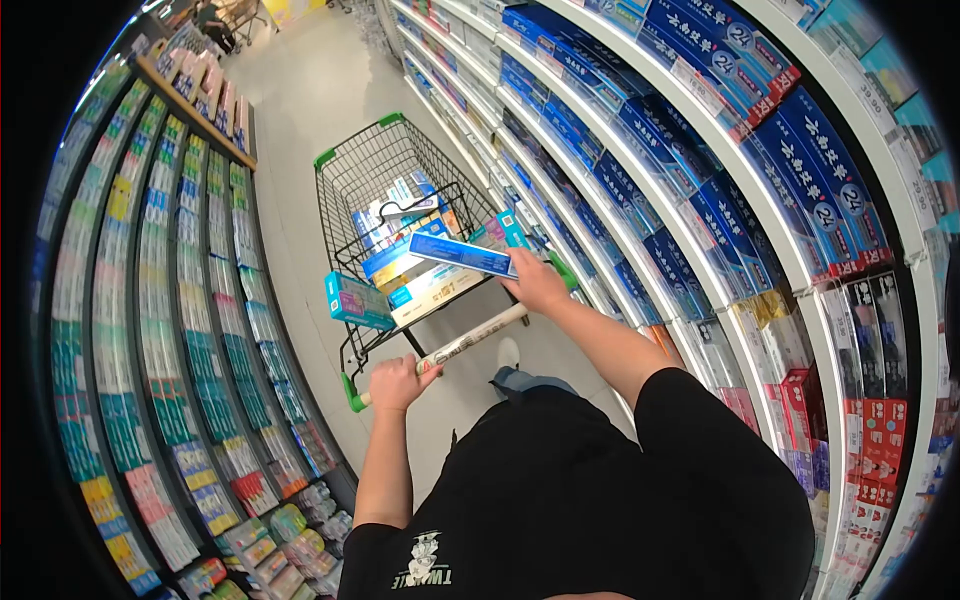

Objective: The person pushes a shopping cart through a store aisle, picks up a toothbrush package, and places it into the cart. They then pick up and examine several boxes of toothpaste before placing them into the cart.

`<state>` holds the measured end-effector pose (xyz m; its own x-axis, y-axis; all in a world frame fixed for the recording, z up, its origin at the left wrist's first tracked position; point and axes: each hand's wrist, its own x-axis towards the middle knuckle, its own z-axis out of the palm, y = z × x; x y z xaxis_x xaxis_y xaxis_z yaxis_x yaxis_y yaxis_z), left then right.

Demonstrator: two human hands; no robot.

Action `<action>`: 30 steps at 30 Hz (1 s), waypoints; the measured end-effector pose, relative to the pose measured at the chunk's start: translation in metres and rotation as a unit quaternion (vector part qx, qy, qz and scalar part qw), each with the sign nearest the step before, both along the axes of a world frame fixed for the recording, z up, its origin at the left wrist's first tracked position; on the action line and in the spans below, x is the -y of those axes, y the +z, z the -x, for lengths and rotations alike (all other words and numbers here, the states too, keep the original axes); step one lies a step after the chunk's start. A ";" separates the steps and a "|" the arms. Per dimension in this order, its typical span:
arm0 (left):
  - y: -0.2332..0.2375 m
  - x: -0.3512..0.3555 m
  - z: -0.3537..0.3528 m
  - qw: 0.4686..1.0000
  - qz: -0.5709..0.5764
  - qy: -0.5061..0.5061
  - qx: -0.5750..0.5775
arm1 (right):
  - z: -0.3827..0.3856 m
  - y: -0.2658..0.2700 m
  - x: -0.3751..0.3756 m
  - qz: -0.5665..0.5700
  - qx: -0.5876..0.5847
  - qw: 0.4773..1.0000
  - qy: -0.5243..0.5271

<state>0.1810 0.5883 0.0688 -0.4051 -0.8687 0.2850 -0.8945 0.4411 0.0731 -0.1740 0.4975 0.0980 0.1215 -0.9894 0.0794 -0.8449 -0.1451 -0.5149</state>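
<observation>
My left hand (pixel 396 382) is wrapped round the left end of the handle bar (pixel 470 338) of a shopping cart (pixel 368 165). Near the bar's right end, my right hand (pixel 540 284) grips one end of a long blue toothpaste box (pixel 455 252). The box lies slantwise over the cart's near part, its far end pointing left. Under it are a long cream box (pixel 438 292) and a blue and yellow box (pixel 392 264). A teal box (pixel 358 302) sits at the near left, and another teal box (pixel 505 232) at the right. Several more cartons are heaped deeper inside the basket.
On the right, curved-looking white shelves hold rows of blue toothpaste boxes (pixel 820 170) and red boxes (pixel 875 450). Racks of hanging toothbrush packs (pixel 130 350) line the left. The aisle floor (pixel 310 75) runs ahead, and a person (pixel 212 25) is at its far left.
</observation>
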 end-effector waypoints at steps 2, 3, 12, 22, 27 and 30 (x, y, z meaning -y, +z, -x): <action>-0.002 0.024 -0.006 1.000 0.016 -0.006 0.005 | -0.006 -0.004 0.022 0.029 0.003 1.000 0.000; -0.002 0.037 -0.009 1.000 0.018 -0.006 0.008 | -0.009 -0.004 0.034 0.033 0.008 0.999 0.002; -0.012 0.129 -0.040 0.999 0.017 0.012 0.034 | -0.033 -0.004 0.124 0.050 0.084 0.995 0.001; -0.012 0.201 -0.063 0.999 0.005 0.004 0.036 | 0.034 0.097 0.158 -0.105 0.466 0.873 -0.092; -0.003 0.231 -0.070 0.999 -0.024 0.009 0.033 | 0.095 0.137 0.139 -0.132 0.585 0.785 -0.153; -0.005 0.252 -0.077 0.999 -0.026 0.002 0.034 | 0.115 0.149 0.128 -0.127 0.598 0.775 -0.162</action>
